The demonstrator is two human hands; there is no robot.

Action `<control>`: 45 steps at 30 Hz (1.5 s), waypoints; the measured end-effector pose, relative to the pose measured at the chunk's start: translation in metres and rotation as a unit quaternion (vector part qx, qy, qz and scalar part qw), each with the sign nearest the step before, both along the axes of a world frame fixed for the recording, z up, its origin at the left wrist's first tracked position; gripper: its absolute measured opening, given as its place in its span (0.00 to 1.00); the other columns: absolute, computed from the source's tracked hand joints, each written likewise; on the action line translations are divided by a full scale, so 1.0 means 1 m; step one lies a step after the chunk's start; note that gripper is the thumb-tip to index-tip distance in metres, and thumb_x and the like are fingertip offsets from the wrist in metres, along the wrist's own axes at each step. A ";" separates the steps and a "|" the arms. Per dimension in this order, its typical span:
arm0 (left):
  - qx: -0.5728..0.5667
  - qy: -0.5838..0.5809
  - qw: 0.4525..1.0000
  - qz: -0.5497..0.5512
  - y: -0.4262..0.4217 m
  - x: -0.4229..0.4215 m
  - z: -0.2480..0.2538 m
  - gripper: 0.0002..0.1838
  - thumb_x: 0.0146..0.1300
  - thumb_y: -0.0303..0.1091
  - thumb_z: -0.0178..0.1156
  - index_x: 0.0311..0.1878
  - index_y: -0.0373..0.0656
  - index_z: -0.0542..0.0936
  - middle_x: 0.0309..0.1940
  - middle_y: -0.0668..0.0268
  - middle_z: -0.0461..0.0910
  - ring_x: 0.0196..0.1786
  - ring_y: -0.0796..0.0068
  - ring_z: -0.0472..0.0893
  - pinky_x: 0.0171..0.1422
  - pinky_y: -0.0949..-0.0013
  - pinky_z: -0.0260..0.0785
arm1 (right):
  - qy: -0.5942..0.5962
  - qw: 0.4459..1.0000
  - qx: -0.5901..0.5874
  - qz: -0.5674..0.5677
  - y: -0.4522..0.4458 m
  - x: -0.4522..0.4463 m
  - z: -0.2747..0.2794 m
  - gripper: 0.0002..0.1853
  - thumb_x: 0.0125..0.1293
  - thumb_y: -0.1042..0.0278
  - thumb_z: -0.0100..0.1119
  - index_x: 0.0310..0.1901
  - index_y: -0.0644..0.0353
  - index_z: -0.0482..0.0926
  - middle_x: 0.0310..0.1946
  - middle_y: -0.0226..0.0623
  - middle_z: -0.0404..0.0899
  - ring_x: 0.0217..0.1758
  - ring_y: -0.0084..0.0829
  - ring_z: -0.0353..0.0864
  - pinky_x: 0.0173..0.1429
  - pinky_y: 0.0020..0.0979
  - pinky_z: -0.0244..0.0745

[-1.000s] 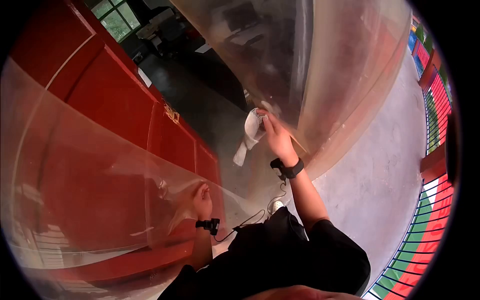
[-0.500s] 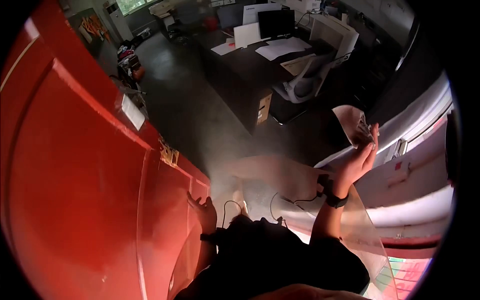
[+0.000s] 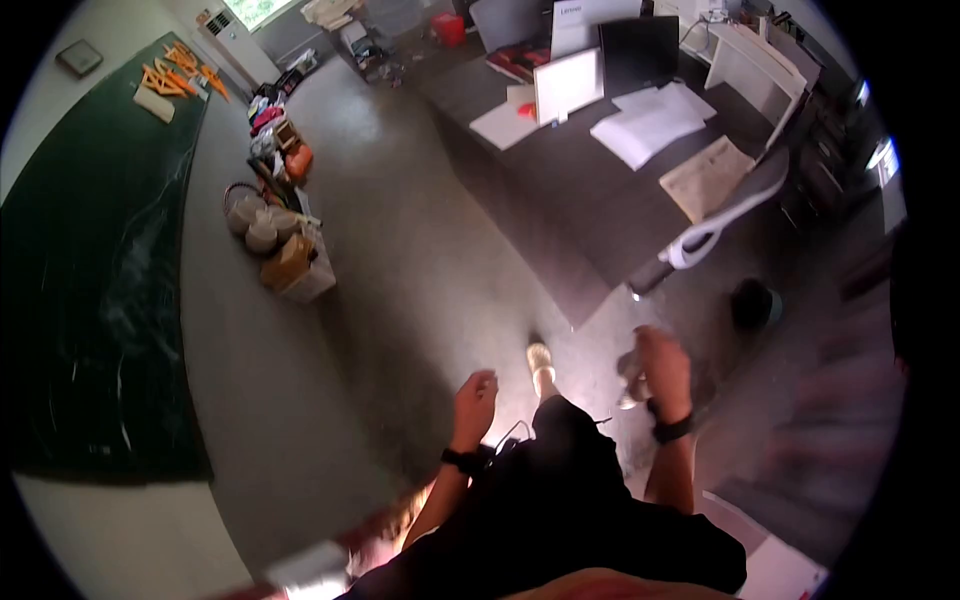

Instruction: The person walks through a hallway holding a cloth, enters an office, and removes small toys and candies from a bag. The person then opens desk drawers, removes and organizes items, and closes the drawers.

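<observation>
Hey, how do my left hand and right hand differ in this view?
Your left hand shows nothing in its grasp, while your right hand seems to hold a pale item, too blurred to identify. Your right hand is also nearer the dark desk; your left hand is farther from it. Both wear dark wristbands.

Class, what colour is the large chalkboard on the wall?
Dark green; the chalkboard shows best in the current head view.
</observation>
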State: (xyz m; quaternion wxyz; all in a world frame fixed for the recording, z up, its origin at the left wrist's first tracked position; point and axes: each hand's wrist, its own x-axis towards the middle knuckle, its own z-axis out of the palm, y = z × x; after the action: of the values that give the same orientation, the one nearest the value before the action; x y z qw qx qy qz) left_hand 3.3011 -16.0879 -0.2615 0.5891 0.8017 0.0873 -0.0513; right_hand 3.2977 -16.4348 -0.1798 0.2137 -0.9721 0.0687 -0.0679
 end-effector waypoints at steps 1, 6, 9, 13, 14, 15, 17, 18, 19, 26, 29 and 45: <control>-0.006 0.029 1.000 -0.001 0.005 0.031 -0.001 0.13 0.73 0.32 0.61 0.55 0.37 0.83 0.44 0.56 0.88 0.45 0.66 0.87 0.52 0.63 0.80 | -0.046 0.997 0.053 0.029 0.016 0.042 -0.034 0.11 0.71 0.68 0.54 0.50 0.56 0.83 0.42 0.40 0.85 0.44 0.48 0.85 0.47 0.47 0.79; 0.075 0.034 0.997 0.006 0.048 0.162 0.042 0.22 0.69 0.28 0.63 0.65 0.37 0.78 0.53 0.55 0.86 0.55 0.62 0.85 0.58 0.61 0.79 | 0.029 0.946 0.134 0.293 0.129 0.246 0.001 0.12 0.68 0.66 0.59 0.50 0.58 0.82 0.42 0.46 0.85 0.46 0.51 0.84 0.48 0.47 0.79; 0.000 -0.060 0.997 0.048 0.069 0.253 0.057 0.40 0.64 0.24 0.67 0.79 0.40 0.63 0.65 0.53 0.78 0.64 0.59 0.80 0.64 0.57 0.76 | 0.094 0.853 0.319 0.401 0.206 0.342 0.055 0.11 0.71 0.68 0.58 0.51 0.57 0.82 0.41 0.50 0.85 0.45 0.54 0.84 0.49 0.46 0.78; -0.031 -0.129 0.981 0.140 0.119 0.333 0.060 0.48 0.61 0.19 0.64 0.83 0.40 0.52 0.64 0.51 0.78 0.65 0.63 0.79 0.67 0.61 0.74 | 0.208 0.719 0.369 0.551 0.285 0.445 0.089 0.13 0.79 0.66 0.51 0.57 0.55 0.82 0.40 0.50 0.85 0.42 0.52 0.84 0.49 0.44 0.78; -0.026 -0.109 0.983 0.147 0.132 0.359 0.055 0.48 0.61 0.19 0.64 0.83 0.39 0.52 0.64 0.51 0.77 0.65 0.62 0.79 0.67 0.61 0.74 | 0.230 0.715 0.369 0.548 0.302 0.473 0.078 0.13 0.79 0.66 0.51 0.57 0.55 0.82 0.38 0.49 0.85 0.40 0.49 0.84 0.48 0.43 0.78; -0.021 -0.087 0.985 0.150 0.146 0.382 0.055 0.49 0.61 0.19 0.65 0.83 0.39 0.51 0.65 0.51 0.77 0.65 0.62 0.79 0.67 0.61 0.74 | 0.252 0.713 0.369 0.541 0.318 0.499 0.072 0.13 0.79 0.67 0.50 0.58 0.55 0.83 0.37 0.49 0.84 0.38 0.46 0.84 0.47 0.41 0.78; -0.037 -0.079 0.978 0.188 0.182 0.436 0.040 0.40 0.64 0.23 0.67 0.79 0.37 0.62 0.60 0.52 0.82 0.61 0.63 0.82 0.65 0.61 0.75 | 0.265 0.719 0.372 0.524 0.360 0.553 0.056 0.13 0.79 0.66 0.51 0.58 0.56 0.82 0.36 0.49 0.85 0.38 0.45 0.85 0.47 0.41 0.78; -0.028 -0.063 0.984 0.166 0.206 0.466 0.031 0.35 0.65 0.25 0.67 0.75 0.37 0.67 0.57 0.52 0.84 0.60 0.64 0.83 0.64 0.62 0.76 | 0.244 0.741 0.364 0.510 0.383 0.575 0.043 0.13 0.79 0.66 0.52 0.58 0.56 0.82 0.36 0.49 0.85 0.39 0.46 0.86 0.47 0.41 0.78; -0.024 -0.049 0.988 0.143 0.226 0.503 0.028 0.31 0.66 0.26 0.67 0.72 0.36 0.72 0.55 0.53 0.85 0.58 0.65 0.84 0.63 0.62 0.76 | 0.223 0.764 0.350 0.494 0.402 0.600 0.034 0.13 0.78 0.66 0.52 0.57 0.56 0.82 0.37 0.49 0.85 0.40 0.46 0.86 0.47 0.41 0.79; 0.032 -0.073 0.997 -0.006 0.320 0.764 0.113 0.12 0.65 0.26 0.63 0.50 0.37 0.84 0.38 0.53 0.86 0.39 0.63 0.86 0.46 0.63 0.76 | 0.103 0.820 0.340 0.448 0.472 0.813 0.072 0.11 0.76 0.63 0.55 0.53 0.54 0.83 0.38 0.45 0.86 0.41 0.48 0.86 0.46 0.42 0.80; 0.076 -0.082 0.993 -0.044 0.359 0.863 0.112 0.11 0.63 0.26 0.63 0.48 0.36 0.84 0.37 0.52 0.85 0.37 0.62 0.84 0.44 0.64 0.75 | 0.075 0.829 0.394 0.390 0.485 0.907 0.072 0.13 0.77 0.62 0.54 0.50 0.59 0.84 0.37 0.47 0.85 0.40 0.49 0.86 0.45 0.42 0.79; 0.208 -0.045 0.976 0.053 0.469 1.305 0.072 0.20 0.71 0.45 0.64 0.42 0.32 0.82 0.25 0.44 0.78 0.24 0.54 0.71 0.34 0.55 0.67 | 0.038 0.824 0.364 0.432 0.557 1.445 0.042 0.15 0.76 0.56 0.55 0.42 0.61 0.82 0.34 0.53 0.82 0.41 0.57 0.81 0.44 0.49 0.75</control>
State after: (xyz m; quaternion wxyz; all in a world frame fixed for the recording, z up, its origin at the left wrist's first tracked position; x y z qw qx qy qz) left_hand 4.6065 -15.6185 -0.1896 0.4151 0.9021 0.1120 0.0356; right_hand 4.7429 -15.8781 -0.1377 0.5565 -0.7559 -0.3305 0.0987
